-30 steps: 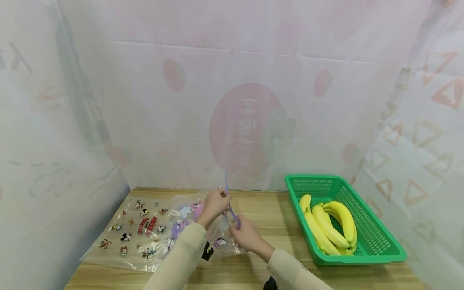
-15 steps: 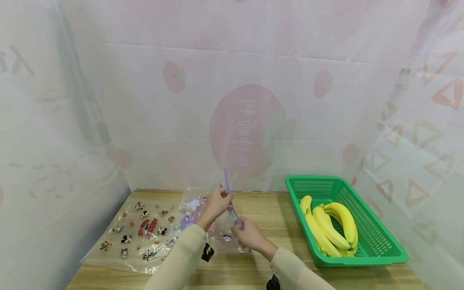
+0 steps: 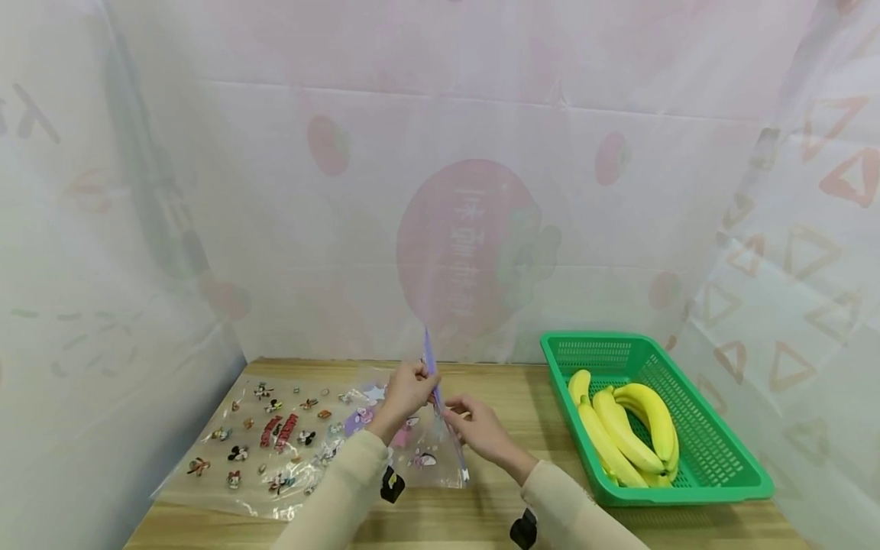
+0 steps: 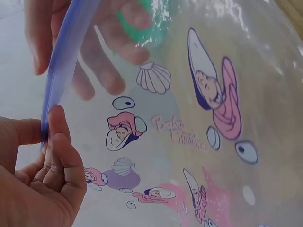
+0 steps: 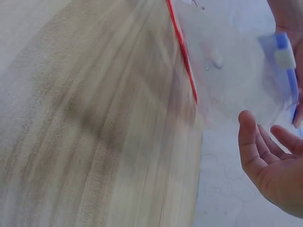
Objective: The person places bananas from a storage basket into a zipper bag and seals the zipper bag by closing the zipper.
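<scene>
In the head view we're losing part of the bag (image 3: pixel 435 452) behind the left hand (image 3: pixel 407 391), and both sleeves (image 3: pixel 344 485) are running off the bottom edge. Left wrist cam: we're only getting the right hand (image 3: pixel 477 429) blurrily through the bag, with the top edge cropping it. Right wrist cam's smearing the print (image 5: pixel 215 59) for us. Some bananas (image 3: pixel 622 433) are hiding under others, so we're not managing a count.

On my head view I have a wooden table (image 3: pixel 509 386) with light, streaky grain, a clear printed bag (image 3: pixel 268 447) lying flat across its left part and a green basket (image 3: pixel 681 493) standing well apart from it, near the right edge.
</scene>
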`<state>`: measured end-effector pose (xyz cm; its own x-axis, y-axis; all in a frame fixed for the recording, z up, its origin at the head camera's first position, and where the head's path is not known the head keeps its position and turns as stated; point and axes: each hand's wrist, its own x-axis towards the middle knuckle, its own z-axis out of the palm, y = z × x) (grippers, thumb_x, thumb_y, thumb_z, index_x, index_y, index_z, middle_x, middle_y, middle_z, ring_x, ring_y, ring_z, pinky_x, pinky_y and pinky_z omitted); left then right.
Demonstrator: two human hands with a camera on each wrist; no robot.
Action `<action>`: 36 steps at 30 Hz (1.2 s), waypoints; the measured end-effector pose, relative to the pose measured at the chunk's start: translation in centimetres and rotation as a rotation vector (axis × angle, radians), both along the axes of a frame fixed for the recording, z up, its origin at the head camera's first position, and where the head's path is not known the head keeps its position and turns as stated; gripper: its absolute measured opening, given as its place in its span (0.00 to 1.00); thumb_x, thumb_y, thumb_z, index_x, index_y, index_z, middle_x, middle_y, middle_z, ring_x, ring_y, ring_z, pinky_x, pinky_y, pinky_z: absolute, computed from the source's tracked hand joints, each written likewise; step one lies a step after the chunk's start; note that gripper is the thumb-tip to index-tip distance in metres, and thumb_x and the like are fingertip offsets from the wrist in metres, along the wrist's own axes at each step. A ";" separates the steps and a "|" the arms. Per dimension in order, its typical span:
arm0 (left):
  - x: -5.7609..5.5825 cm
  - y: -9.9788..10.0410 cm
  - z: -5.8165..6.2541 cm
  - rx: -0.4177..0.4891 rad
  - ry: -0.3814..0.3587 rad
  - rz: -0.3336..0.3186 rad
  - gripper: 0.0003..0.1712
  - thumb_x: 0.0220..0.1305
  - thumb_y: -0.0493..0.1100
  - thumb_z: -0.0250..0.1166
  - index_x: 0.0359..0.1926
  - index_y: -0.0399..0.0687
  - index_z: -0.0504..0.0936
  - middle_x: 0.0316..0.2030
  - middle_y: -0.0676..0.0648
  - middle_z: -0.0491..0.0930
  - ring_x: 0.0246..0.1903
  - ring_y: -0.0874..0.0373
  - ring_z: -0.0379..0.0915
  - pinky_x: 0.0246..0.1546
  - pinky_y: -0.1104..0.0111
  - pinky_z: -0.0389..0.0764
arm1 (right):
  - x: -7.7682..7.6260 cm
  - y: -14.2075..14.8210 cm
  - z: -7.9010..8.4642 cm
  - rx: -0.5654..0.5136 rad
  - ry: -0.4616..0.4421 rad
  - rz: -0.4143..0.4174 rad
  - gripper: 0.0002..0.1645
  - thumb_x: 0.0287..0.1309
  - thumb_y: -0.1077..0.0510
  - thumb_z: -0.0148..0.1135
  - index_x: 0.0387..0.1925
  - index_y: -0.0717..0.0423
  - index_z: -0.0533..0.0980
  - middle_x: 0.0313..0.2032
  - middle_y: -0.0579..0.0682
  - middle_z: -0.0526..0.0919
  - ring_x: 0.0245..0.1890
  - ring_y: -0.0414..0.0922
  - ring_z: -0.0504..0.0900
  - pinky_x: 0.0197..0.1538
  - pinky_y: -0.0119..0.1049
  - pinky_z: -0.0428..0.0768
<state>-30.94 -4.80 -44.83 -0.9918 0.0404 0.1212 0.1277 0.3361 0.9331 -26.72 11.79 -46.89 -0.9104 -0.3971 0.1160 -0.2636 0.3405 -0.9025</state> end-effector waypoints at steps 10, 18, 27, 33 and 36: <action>0.5 0.3 -0.2 0.146 -0.048 -0.020 0.11 0.64 0.40 0.62 0.28 0.38 0.74 0.22 0.46 0.79 0.19 0.59 0.76 0.28 0.60 0.82 | -0.6 0.1 -0.5 -0.051 0.016 -0.026 0.14 0.67 0.59 0.53 0.47 0.66 0.75 0.35 0.58 0.81 0.27 0.42 0.78 0.29 0.37 0.80; 0.6 0.5 -0.3 0.145 -0.060 -0.030 0.12 0.65 0.43 0.62 0.29 0.38 0.74 0.23 0.44 0.79 0.21 0.56 0.77 0.31 0.57 0.82 | -0.6 0.1 -0.4 -0.021 0.022 -0.082 0.15 0.66 0.64 0.46 0.45 0.69 0.76 0.29 0.52 0.80 0.24 0.42 0.78 0.26 0.32 0.78; 0.8 0.3 -0.1 0.099 -0.042 -0.009 0.10 0.64 0.42 0.62 0.30 0.40 0.73 0.19 0.48 0.77 0.24 0.44 0.78 0.19 0.70 0.75 | -0.5 0.3 -0.2 -0.011 0.026 -0.081 0.12 0.61 0.66 0.52 0.43 0.68 0.77 0.25 0.51 0.79 0.21 0.41 0.78 0.27 0.42 0.81; 0.9 0.1 0.0 0.009 0.006 0.021 0.07 0.61 0.39 0.62 0.34 0.42 0.72 0.19 0.50 0.75 0.21 0.49 0.76 0.16 0.72 0.66 | -0.3 0.7 0.0 -0.003 0.025 -0.088 0.12 0.60 0.66 0.53 0.42 0.71 0.76 0.25 0.57 0.79 0.18 0.42 0.77 0.24 0.40 0.80; 1.1 0.0 0.0 -0.045 0.035 0.036 0.07 0.60 0.39 0.61 0.35 0.42 0.72 0.21 0.50 0.72 0.19 0.56 0.72 0.17 0.73 0.67 | -0.1 0.9 0.2 -0.009 0.013 -0.097 0.12 0.60 0.67 0.53 0.42 0.71 0.76 0.26 0.60 0.79 0.18 0.42 0.77 0.23 0.37 0.80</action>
